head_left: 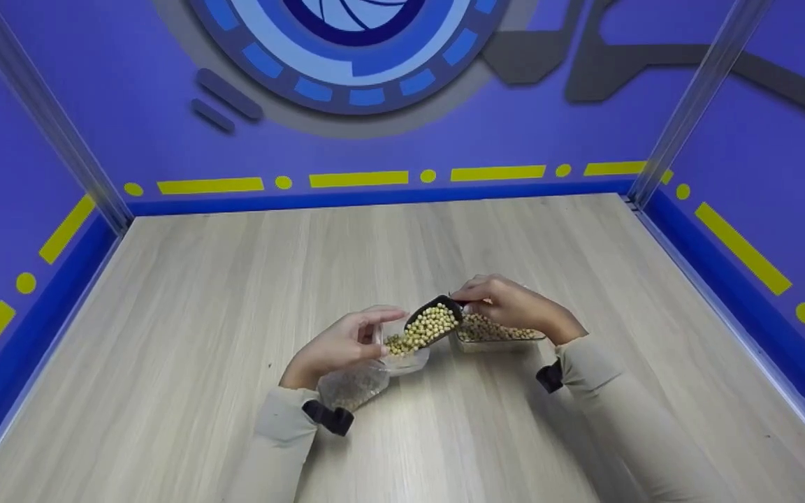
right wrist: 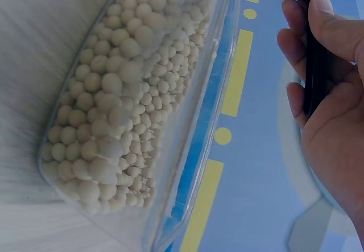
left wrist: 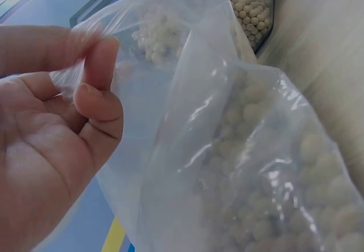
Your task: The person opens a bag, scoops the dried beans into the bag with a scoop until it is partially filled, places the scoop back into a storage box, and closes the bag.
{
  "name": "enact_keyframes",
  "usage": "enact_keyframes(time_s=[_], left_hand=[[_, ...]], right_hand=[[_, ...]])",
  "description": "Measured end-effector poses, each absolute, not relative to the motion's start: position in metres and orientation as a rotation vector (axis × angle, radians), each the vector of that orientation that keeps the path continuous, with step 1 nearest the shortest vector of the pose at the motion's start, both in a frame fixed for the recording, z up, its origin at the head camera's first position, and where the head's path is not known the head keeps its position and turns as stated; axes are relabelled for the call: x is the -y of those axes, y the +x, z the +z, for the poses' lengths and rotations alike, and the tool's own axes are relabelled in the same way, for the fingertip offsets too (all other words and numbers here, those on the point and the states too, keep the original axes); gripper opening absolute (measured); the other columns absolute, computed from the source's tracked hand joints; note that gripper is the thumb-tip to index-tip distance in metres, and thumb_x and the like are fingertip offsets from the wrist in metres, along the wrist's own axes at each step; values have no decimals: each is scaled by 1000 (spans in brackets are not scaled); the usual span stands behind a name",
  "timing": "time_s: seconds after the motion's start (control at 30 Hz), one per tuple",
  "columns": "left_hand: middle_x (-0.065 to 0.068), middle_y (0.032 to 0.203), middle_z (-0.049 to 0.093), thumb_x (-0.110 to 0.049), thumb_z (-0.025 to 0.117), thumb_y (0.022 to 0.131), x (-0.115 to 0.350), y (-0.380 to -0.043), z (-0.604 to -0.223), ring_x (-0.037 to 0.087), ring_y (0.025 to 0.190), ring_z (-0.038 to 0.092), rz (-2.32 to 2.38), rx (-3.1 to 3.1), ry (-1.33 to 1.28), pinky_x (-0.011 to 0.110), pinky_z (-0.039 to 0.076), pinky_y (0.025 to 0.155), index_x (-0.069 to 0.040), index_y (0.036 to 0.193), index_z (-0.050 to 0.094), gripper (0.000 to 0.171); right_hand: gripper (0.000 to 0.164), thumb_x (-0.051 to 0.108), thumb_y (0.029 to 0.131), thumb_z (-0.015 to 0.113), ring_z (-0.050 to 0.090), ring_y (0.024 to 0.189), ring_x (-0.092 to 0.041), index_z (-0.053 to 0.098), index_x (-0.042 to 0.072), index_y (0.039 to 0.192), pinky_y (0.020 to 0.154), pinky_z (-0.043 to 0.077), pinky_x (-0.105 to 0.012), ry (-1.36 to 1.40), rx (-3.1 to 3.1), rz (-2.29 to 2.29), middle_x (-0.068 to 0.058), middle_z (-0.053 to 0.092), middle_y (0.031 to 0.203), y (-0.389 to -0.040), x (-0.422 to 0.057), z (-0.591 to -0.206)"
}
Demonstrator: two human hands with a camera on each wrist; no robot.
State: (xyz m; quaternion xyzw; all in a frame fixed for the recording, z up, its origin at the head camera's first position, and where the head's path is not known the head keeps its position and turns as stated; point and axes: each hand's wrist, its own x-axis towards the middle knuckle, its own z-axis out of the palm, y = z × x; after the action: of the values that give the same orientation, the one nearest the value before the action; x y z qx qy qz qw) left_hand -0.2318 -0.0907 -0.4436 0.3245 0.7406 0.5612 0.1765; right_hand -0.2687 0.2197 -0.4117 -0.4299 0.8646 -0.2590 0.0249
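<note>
Clear bag [left wrist: 205, 110] nearest me; half-curled left hand [head_left: 346, 340] holds its rim, right hand [head_left: 511, 302] grips scoop [right wrist: 316, 70] at bag's mouth. I'd tip slowly.

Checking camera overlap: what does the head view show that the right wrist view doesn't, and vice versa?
Head view only: the left hand at the mouth of the plastic bag, and beans heaped in the black scoop.

Right wrist view only: most of the scoop's handle.

Both: the right hand gripping the scoop, the clear container with more beans in it, and yellow markings on the wall.
</note>
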Motion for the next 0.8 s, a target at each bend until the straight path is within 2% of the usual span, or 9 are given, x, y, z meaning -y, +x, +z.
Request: enact_keyframes(time_s=[0.8], left_hand=[[21,149,36,7,59,80,87,-233,-436,5,73,44,1588,-2094,920,16,41,66,6,138,46,60]], right_hand=[[31,0,91,59,63,106,-28,66,3,121,93,49,-43,-1298,-2717,-698,-13,69,113,-270,-221,-399]])
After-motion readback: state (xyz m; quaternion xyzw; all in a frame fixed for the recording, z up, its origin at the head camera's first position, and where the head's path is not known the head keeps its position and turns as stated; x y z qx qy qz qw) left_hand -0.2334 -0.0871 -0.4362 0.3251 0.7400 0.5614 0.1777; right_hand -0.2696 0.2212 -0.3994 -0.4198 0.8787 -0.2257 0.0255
